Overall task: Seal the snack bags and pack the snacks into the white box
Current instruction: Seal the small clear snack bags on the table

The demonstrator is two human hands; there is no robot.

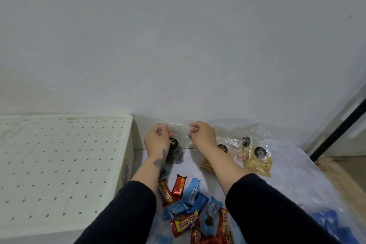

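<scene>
Both hands pinch the clear snack bag [179, 130] by its top strip: left hand [158, 138] at one end, right hand [202, 134] at the other, strip running crosswise between them at the table's far edge, white box [59, 164] leftward.

A single wide-angle camera is looking forward and down from the person's head, facing a bare grey wall [182, 35] that is filling the upper half. Both black-sleeved forearms are entering from six o'clock, close to the lens; a perforated white box lid [59, 160] is sitting at eight o'clock.
</scene>
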